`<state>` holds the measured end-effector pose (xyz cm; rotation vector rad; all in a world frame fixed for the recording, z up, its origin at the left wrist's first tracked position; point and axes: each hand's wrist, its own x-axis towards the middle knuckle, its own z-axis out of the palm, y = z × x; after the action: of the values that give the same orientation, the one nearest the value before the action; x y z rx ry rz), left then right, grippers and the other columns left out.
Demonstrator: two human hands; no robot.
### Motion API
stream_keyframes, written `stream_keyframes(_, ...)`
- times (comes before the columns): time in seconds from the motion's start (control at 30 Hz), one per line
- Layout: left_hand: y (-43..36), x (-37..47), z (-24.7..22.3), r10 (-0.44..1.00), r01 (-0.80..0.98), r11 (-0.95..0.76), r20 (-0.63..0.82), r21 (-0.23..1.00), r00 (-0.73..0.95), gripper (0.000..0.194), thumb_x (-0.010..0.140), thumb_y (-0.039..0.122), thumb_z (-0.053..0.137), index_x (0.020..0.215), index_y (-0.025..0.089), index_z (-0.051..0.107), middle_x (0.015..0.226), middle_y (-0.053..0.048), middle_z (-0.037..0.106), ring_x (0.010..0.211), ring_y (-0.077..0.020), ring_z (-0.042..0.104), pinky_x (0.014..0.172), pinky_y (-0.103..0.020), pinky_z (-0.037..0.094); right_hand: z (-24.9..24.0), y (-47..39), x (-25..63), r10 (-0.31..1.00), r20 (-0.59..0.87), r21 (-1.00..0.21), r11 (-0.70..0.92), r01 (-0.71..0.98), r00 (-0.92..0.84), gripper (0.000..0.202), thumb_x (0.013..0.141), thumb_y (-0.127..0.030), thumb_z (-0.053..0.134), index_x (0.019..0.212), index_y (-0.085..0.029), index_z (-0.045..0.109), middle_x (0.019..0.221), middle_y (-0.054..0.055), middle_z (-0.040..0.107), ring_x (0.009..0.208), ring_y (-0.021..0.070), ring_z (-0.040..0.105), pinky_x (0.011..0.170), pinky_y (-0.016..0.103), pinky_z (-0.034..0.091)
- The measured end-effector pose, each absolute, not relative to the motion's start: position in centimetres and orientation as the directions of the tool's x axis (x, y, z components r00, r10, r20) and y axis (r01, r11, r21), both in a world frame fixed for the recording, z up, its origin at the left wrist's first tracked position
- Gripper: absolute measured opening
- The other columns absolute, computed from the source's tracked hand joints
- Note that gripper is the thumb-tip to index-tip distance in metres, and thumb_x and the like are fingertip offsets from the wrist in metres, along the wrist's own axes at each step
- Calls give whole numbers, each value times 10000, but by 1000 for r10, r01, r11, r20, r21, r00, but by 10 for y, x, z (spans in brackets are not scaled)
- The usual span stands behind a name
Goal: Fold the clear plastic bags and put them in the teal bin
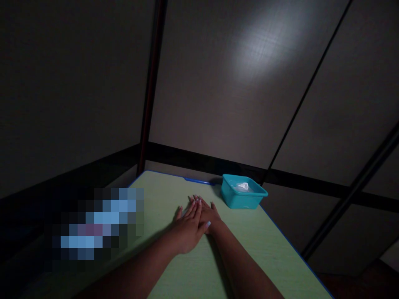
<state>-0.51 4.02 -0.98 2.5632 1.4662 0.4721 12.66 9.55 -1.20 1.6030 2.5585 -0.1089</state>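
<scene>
My left hand [189, 230] lies with its fingers spread, its fingertips over the back of my right hand [208, 215]. My right hand rests on the pale green table [162, 187], its fingers stretched away from me and partly covered by the left. A small whitish patch shows beside the left fingers, too small to make out. Beyond my right hand, at the table's far right edge, stands a turquoise plastic basket [241, 202] with something clear and shiny inside.
The table has a blue rim [199, 181]. Dark panelled walls [212, 104] rise behind it and to the left. A pixelated blue and pink area [102, 218] covers the left side of the table.
</scene>
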Motion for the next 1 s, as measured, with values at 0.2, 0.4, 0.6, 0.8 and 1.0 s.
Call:
stream_keyframes(0.2,40,-12,-21,901,867,-433,157,245,406,758,857,589,145,1386,53,234,1451,-163,177,1355,-274,97,1073,-523,78,-13,93,122,934,-37,-97,351,931,-356,523,907,-386,114,1412,-314,-7,1491,-51,-3,1362,147,18,1045,550,85)
stream_keyframes(0.4,39,-14,-27,916,889,-399,150,224,373,754,825,597,272,1385,93,261,1456,-162,140,1351,-314,42,1045,-579,64,-10,88,118,949,-19,-109,310,945,-314,508,912,-400,120,1409,-345,31,1492,-65,47,1363,182,18,1046,546,73)
stream_keyframes(0.6,35,-17,-21,912,884,-410,117,226,393,729,833,562,284,1388,91,243,1455,-155,137,1354,-292,52,1048,-576,64,-11,88,119,947,0,-105,320,942,-322,504,909,-415,127,1405,-366,52,1492,-60,63,1362,212,37,1029,574,76)
stream_keyframes(0.8,37,-18,-18,897,867,-440,171,233,408,644,857,491,277,1371,103,296,1444,-122,209,1359,-258,96,1052,-578,7,-11,88,119,941,4,-119,337,934,-339,503,905,-415,156,1399,-384,68,1491,-53,78,1360,221,58,1020,592,47)
stream_keyframes(1.0,42,-22,-21,891,852,-453,151,262,427,594,868,447,271,1378,143,292,1452,-93,199,1352,-245,147,1060,-551,103,-7,86,119,946,-34,-104,317,943,-322,506,908,-407,148,1402,-375,41,1494,-62,39,1362,204,21,1031,566,53)
